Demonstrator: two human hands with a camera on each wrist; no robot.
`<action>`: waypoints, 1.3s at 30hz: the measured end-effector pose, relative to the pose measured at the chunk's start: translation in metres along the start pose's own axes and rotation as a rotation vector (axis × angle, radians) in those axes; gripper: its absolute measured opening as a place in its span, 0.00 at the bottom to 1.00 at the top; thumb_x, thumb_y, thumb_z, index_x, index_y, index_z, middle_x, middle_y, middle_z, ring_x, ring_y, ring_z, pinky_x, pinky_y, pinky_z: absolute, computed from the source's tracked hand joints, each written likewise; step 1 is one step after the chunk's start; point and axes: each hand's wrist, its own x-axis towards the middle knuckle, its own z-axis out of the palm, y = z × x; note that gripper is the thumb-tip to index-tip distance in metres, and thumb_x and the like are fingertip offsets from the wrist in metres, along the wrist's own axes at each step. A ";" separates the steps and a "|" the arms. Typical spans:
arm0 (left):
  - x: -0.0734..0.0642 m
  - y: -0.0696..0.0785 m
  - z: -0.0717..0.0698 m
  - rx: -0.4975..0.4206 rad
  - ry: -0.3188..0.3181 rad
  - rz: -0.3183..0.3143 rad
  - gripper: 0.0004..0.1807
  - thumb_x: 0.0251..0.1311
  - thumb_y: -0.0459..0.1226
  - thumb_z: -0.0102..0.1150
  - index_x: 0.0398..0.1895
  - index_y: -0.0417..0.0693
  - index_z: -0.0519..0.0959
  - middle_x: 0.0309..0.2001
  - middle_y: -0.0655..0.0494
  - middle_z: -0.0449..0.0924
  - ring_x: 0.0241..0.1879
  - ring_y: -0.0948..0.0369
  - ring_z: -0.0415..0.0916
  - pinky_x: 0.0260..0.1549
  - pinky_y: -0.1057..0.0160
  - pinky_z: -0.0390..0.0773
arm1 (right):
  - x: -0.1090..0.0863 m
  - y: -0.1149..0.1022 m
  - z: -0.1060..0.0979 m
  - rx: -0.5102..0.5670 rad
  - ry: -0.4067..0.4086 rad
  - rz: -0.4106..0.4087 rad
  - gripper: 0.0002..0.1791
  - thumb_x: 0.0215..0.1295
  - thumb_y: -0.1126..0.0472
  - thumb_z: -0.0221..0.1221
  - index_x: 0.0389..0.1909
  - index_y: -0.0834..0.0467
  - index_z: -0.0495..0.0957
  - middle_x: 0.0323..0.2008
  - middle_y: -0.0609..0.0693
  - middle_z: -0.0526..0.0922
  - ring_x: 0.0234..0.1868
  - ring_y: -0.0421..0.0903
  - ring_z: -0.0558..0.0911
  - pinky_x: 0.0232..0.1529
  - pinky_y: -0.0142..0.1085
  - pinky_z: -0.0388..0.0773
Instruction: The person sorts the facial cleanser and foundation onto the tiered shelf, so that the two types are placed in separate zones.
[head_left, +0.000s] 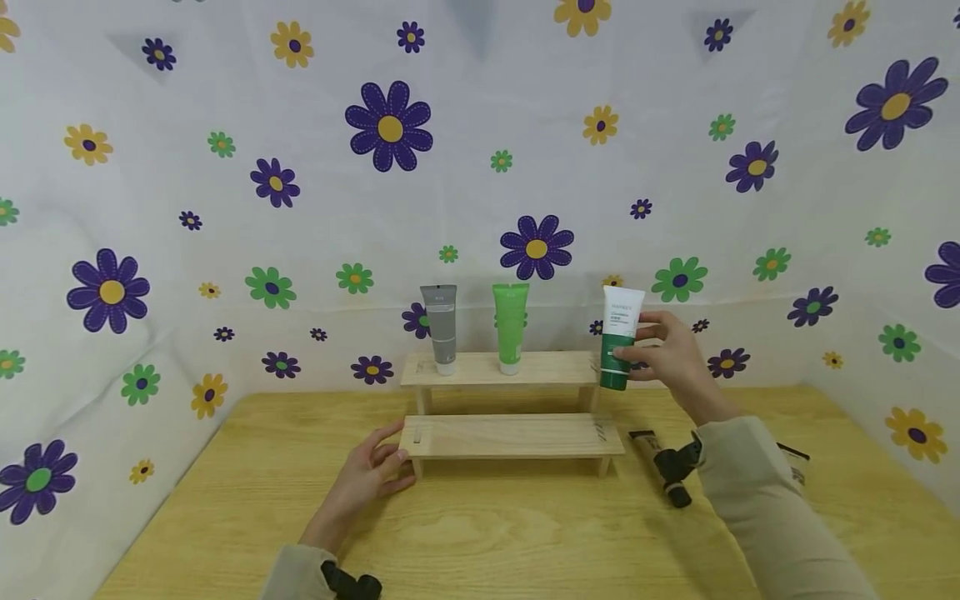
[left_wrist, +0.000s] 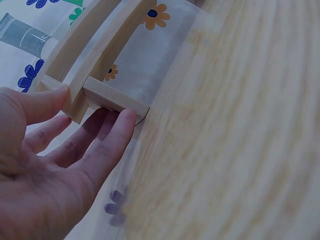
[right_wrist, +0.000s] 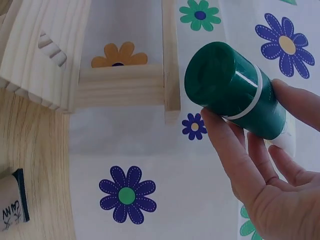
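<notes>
A white and green squeeze tube (head_left: 622, 337) is held by my right hand (head_left: 671, 354) at the right end of the upper shelf, cap down. The right wrist view shows its green cap (right_wrist: 212, 75) with thumb and fingers on opposite sides of the tube. My left hand (head_left: 367, 471) grips the left end of a two-step wooden rack (head_left: 510, 437), thumb at the board's end and fingers by the leg (left_wrist: 112, 95). On the upper step, a grey tube (head_left: 442, 329) and a bright green tube (head_left: 511, 327) stand upright on their caps, side by side.
A dark-capped tube (head_left: 660, 468) lies on the wooden table (head_left: 480, 533) right of the rack. Another tube (head_left: 795, 460) lies farther right, partly hidden by my right sleeve (head_left: 765, 500). A flower-print cloth (head_left: 465, 192) hangs behind and along the sides.
</notes>
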 end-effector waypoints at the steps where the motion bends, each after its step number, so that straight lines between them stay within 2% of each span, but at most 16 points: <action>1: 0.000 0.000 0.000 -0.002 -0.002 0.000 0.28 0.76 0.24 0.44 0.77 0.37 0.58 0.59 0.31 0.73 0.57 0.39 0.76 0.50 0.47 0.84 | 0.000 -0.001 0.002 0.004 0.005 -0.009 0.41 0.67 0.71 0.63 0.75 0.69 0.52 0.61 0.70 0.66 0.50 0.55 0.76 0.43 0.40 0.87; 7: 0.001 -0.002 0.001 -0.015 0.014 0.004 0.27 0.77 0.25 0.44 0.77 0.37 0.59 0.58 0.33 0.74 0.56 0.41 0.76 0.49 0.46 0.84 | -0.001 -0.004 0.014 0.000 0.058 -0.074 0.40 0.66 0.72 0.64 0.74 0.69 0.54 0.59 0.67 0.68 0.50 0.53 0.77 0.42 0.34 0.86; 13: 0.001 -0.001 0.001 -0.015 0.027 -0.001 0.27 0.76 0.24 0.44 0.77 0.38 0.60 0.57 0.33 0.75 0.57 0.42 0.76 0.48 0.46 0.84 | 0.001 -0.005 0.026 -0.056 0.127 -0.183 0.38 0.65 0.71 0.65 0.71 0.69 0.58 0.58 0.67 0.72 0.53 0.60 0.78 0.38 0.27 0.82; 17: 0.001 0.000 0.002 -0.010 0.023 0.010 0.27 0.76 0.25 0.44 0.76 0.38 0.60 0.57 0.33 0.75 0.57 0.42 0.76 0.49 0.46 0.84 | 0.003 -0.006 0.036 -0.075 0.167 -0.226 0.37 0.64 0.72 0.65 0.70 0.68 0.59 0.57 0.67 0.73 0.54 0.63 0.78 0.48 0.39 0.84; 20: 0.000 0.001 0.002 0.000 0.021 0.013 0.27 0.76 0.24 0.45 0.76 0.38 0.60 0.58 0.33 0.75 0.58 0.41 0.75 0.49 0.46 0.84 | 0.005 -0.007 0.043 -0.065 0.189 -0.240 0.36 0.63 0.74 0.66 0.69 0.68 0.60 0.57 0.68 0.73 0.55 0.65 0.77 0.56 0.52 0.81; 22: -0.001 0.001 0.001 0.001 0.020 0.011 0.27 0.76 0.24 0.45 0.76 0.38 0.60 0.58 0.33 0.74 0.58 0.41 0.75 0.50 0.46 0.84 | 0.007 -0.006 0.047 -0.062 0.203 -0.251 0.35 0.62 0.75 0.66 0.67 0.69 0.61 0.56 0.69 0.73 0.54 0.65 0.77 0.58 0.56 0.78; 30: 0.000 0.000 0.001 -0.010 0.009 0.009 0.28 0.76 0.23 0.44 0.77 0.37 0.60 0.58 0.32 0.74 0.57 0.42 0.76 0.50 0.47 0.84 | 0.012 -0.002 0.062 -0.076 0.235 -0.307 0.33 0.57 0.79 0.66 0.63 0.71 0.64 0.54 0.69 0.74 0.52 0.65 0.78 0.57 0.56 0.78; 39: -0.001 -0.001 0.000 -0.003 0.019 0.007 0.27 0.76 0.24 0.45 0.76 0.38 0.60 0.58 0.33 0.74 0.57 0.42 0.76 0.50 0.47 0.84 | 0.014 0.004 0.067 -0.132 0.236 -0.340 0.32 0.57 0.79 0.66 0.62 0.72 0.64 0.54 0.69 0.74 0.52 0.65 0.77 0.55 0.55 0.78</action>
